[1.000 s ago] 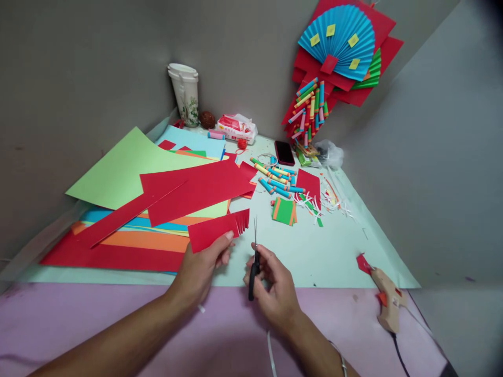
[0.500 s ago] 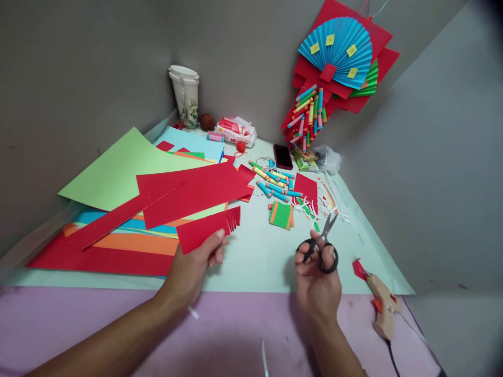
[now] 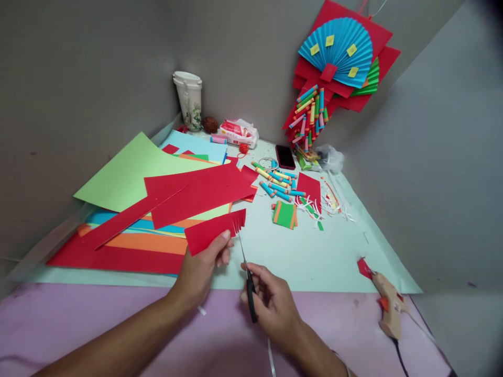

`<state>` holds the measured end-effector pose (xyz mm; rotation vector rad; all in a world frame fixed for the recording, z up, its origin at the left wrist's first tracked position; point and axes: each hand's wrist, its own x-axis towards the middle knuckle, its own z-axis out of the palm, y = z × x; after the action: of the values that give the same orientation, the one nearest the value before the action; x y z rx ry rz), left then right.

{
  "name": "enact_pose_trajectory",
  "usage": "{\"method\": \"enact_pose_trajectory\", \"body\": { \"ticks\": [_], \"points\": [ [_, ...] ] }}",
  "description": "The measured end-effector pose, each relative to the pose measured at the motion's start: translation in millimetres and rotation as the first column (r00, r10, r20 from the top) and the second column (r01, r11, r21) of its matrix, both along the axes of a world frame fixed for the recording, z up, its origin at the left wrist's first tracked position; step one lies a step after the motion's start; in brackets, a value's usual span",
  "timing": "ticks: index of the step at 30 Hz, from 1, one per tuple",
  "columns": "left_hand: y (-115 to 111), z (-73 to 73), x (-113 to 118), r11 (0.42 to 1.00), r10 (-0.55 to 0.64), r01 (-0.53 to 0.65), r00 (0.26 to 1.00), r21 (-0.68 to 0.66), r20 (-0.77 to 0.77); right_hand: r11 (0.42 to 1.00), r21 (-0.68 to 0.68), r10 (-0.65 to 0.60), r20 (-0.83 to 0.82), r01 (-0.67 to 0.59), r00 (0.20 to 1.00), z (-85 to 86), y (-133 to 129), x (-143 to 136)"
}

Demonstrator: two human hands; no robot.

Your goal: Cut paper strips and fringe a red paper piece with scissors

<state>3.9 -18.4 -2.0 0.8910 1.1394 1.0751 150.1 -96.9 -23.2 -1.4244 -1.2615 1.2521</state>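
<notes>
A strip of red paper (image 3: 206, 230) is pinched between the thumb and fingers of my left hand (image 3: 210, 262). Narrow slits run into its right end, like a fringe. My right hand (image 3: 273, 298) grips black-handled scissors (image 3: 250, 293) by the handles, with the blades pointing up and away at the slit end of the strip. The blade tips meet the paper among the slits; whether the blades are parted there is hard to see. Behind my left hand lies a larger red sheet (image 3: 204, 191) on a stack of coloured paper, with a light green sheet (image 3: 129, 173) under it.
Several coloured paper rolls (image 3: 277, 183), green and orange squares (image 3: 285, 214) and white shreds (image 3: 314, 209) lie mid-table. A phone (image 3: 285, 157) and cup (image 3: 189, 102) are at the back. A glue gun (image 3: 389, 306) rests at right. A paper fan decoration (image 3: 338, 52) hangs above.
My right hand has swung left with the scissors, from beside the green squares to the red strip's slit end, turning them edge-on. My left hand still holds the strip. The view has shifted slightly.
</notes>
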Motion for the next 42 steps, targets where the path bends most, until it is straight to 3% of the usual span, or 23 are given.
{"method": "enact_pose_trajectory", "body": {
  "ticks": [42],
  "points": [
    [-8.1, -11.7, 7.5, 0.996, -0.084, 0.085, 0.996, -0.005, 0.032, 1.000, 0.020, 0.000, -0.002, 0.000, 1.000, -6.6, 1.0, 1.2]
  ]
}}
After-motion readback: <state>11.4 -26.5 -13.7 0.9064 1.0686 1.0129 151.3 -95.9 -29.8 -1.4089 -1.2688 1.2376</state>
